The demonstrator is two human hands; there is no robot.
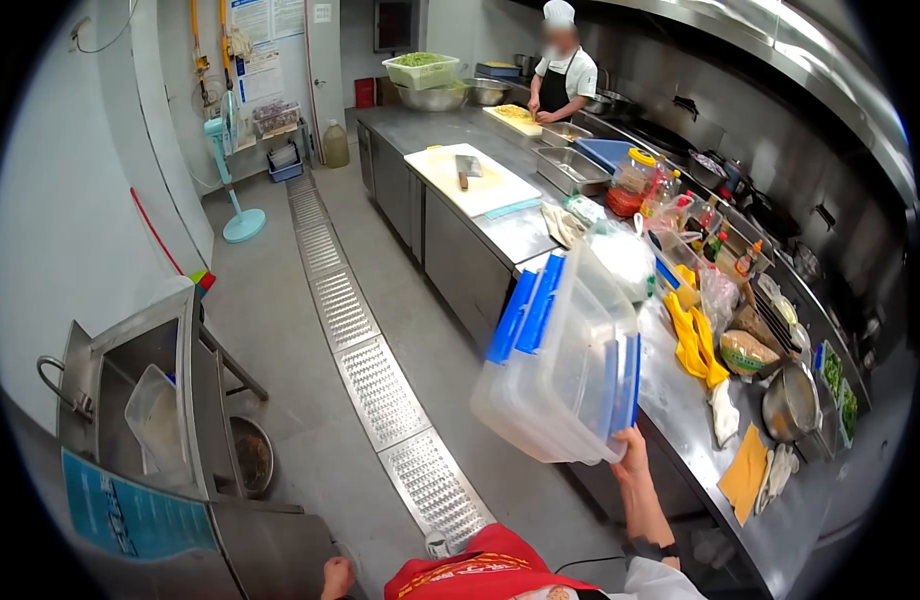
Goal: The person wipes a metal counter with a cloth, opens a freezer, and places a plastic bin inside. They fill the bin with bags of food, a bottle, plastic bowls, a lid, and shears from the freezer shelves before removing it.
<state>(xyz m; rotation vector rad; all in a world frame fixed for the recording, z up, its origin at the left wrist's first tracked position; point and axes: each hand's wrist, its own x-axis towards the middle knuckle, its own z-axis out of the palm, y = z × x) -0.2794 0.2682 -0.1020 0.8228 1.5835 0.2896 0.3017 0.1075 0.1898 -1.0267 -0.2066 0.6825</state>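
Observation:
My right hand (632, 452) grips a clear plastic storage box (560, 380) with blue locking flaps at its lower corner. The box is tilted and held up in front of the counter's near edge; a second set of blue flaps suggests two boxes nested together. Low in the view, my left hand (338, 578) hangs beside the red apron (470, 570), fingers curled, with nothing visible in it. Behind the box, a white plastic bag (620, 255) sits on the steel counter (670, 375).
At left, a steel sink (130, 350) holds a translucent tub (155, 415). A metal floor drain (365, 385) runs along the aisle. On the counter lie a cutting board (460, 195) with a cleaver (466, 168), yellow gloves (692, 338) and bottles. A co-worker (563, 80) works farther back.

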